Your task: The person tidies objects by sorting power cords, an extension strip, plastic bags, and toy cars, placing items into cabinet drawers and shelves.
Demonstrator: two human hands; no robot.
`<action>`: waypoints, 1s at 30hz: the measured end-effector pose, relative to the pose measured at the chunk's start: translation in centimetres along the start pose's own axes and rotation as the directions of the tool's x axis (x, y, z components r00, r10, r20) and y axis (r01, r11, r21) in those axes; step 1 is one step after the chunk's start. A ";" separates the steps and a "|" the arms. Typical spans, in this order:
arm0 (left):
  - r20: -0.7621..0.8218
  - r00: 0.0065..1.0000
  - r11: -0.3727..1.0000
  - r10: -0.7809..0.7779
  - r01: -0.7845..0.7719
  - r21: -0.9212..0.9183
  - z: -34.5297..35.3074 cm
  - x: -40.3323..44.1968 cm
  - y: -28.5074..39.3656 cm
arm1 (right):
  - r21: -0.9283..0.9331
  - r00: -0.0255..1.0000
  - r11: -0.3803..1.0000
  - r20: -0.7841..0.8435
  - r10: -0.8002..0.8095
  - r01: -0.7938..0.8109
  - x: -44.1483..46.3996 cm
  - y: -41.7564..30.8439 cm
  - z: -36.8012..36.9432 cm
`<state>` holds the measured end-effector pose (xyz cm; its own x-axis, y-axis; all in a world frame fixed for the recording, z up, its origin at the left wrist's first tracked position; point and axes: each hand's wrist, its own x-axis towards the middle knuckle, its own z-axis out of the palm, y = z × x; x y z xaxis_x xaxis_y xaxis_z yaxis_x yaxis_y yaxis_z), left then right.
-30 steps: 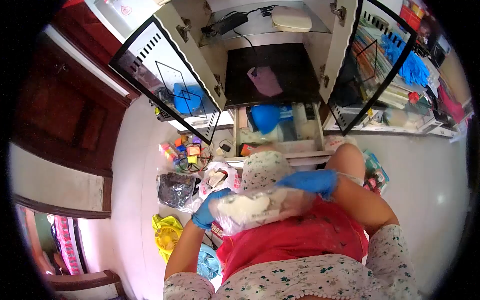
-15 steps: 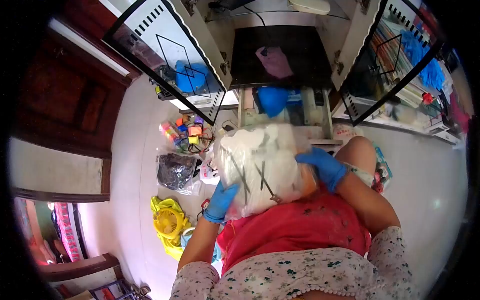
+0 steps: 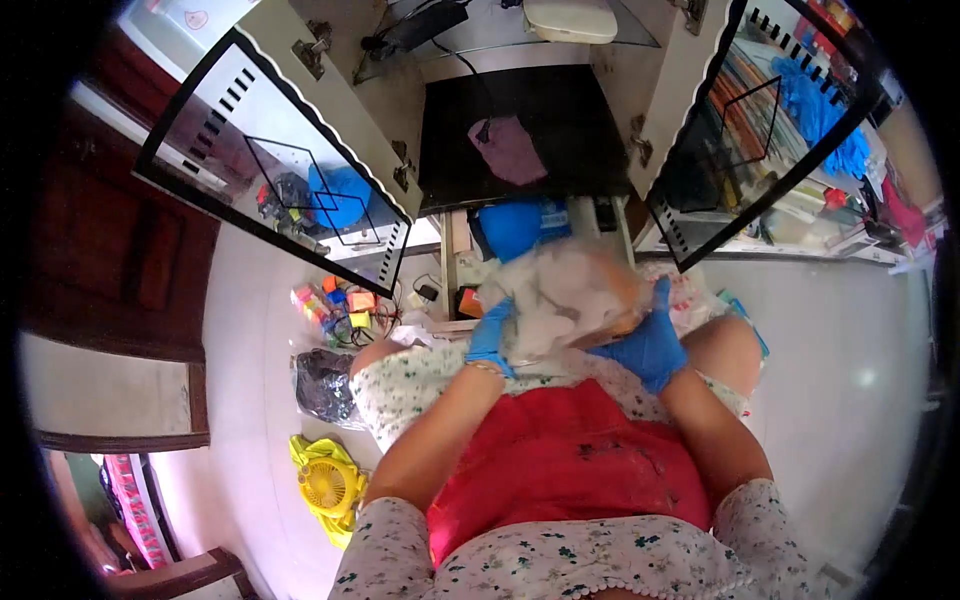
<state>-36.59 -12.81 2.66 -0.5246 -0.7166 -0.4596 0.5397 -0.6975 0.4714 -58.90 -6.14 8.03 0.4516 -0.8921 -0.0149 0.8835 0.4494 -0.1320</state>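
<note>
bright indoor light; glare spot on the right floor (image 3: 866, 378); plastic bag (image 3: 568, 298) motion-blurred; fisheye edges curve into black.

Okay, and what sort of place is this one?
Probably a room in a home: a cabinet stands with its glass doors open above a pulled-out drawer, and colorful blocks and a yellow fan lie on the floor.

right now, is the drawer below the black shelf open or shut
Open: the drawer is pulled out from under the black shelf, with a blue item showing inside.
</note>
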 end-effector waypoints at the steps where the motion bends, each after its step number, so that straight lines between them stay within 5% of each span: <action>1: 0.046 0.998 0.994 0.051 -0.055 0.095 -1.3 1.6 -1.3 | 0.005 1.000 1.000 -0.001 -0.003 0.003 -0.2 0.4 -0.8; 3: -0.076 0.995 0.988 0.060 -0.048 0.149 -5.2 5.5 -4.0 | -0.120 0.878 0.990 -0.463 -0.122 0.075 0.0 0.8 -2.3; 4: -0.195 0.978 0.979 0.077 -0.037 0.200 -5.4 6.2 -4.4 | -0.116 0.875 0.990 -0.469 -0.121 0.075 0.5 0.8 -2.8; 5: -0.294 0.956 1.000 -0.005 -0.001 -0.022 -5.6 7.1 -4.5 | -0.301 0.790 0.953 -0.582 -0.191 0.009 1.2 0.9 -3.3; 6: -0.298 0.955 1.000 -0.011 0.003 -0.026 -7.8 9.1 -5.2 | -0.463 0.691 0.882 -0.667 -0.280 -0.089 1.7 0.8 -3.9; 7: -0.162 0.981 0.967 0.104 -0.062 0.247 -11.9 12.2 -6.5 | -0.458 0.687 0.884 -0.673 -0.275 -0.095 2.1 0.6 -4.8; 9: -0.002 0.983 0.857 0.182 -0.158 0.490 -11.9 13.7 -5.3 | -0.397 0.647 0.916 -0.715 -0.266 -0.063 3.3 -0.3 -6.5; 10: -0.119 0.987 0.835 0.107 -0.024 0.549 -7.2 11.9 -2.1 | -0.398 0.649 0.915 -0.713 -0.263 -0.067 3.9 -0.8 -6.8; 13: -0.344 0.936 0.774 0.075 0.163 0.612 -8.7 16.9 3.7 | -0.325 0.652 0.946 -0.714 -0.255 0.015 5.4 -2.3 -8.4; 15: -0.440 0.891 0.746 0.114 0.216 0.630 -10.7 18.7 5.6 | -0.654 0.639 0.736 -0.645 -0.419 -0.176 5.7 -3.5 -10.0; 16: -0.397 0.879 0.727 0.264 0.089 0.681 -11.2 19.4 6.2 | -0.738 0.640 0.630 -0.609 -0.469 -0.240 6.0 -4.2 -10.5; 18: -0.316 0.817 0.635 0.482 -0.077 0.769 -12.2 21.2 6.7 | -0.367 0.557 0.930 -0.766 -0.321 0.031 6.4 -5.2 -11.3; 22: -0.348 0.708 0.515 0.614 -0.026 0.857 -11.5 25.6 3.4 | -0.377 0.425 0.926 -0.840 -0.337 -0.011 7.3 -5.3 -8.7; 25: -0.632 0.524 0.638 0.571 0.202 0.744 -10.8 27.9 1.9 | -0.363 0.431 0.932 -0.838 -0.335 0.018 7.2 -5.3 -8.0; 28: -0.436 0.749 0.318 0.498 0.310 0.896 -13.7 29.6 2.4 | -0.331 0.485 0.939 -0.808 -0.334 0.095 6.5 -6.1 -9.6; 30: -0.393 0.804 0.810 0.446 -0.176 0.559 -12.8 27.5 2.9 | -0.388 0.473 0.914 -0.788 -0.395 0.117 6.2 -6.5 -10.3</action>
<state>-41.06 -34.53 -18.30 0.0780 -0.8869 -0.4553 0.1621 -0.4393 0.8836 -63.09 -15.07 -1.37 -0.2331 -0.6358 -0.7358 0.8121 0.2889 -0.5069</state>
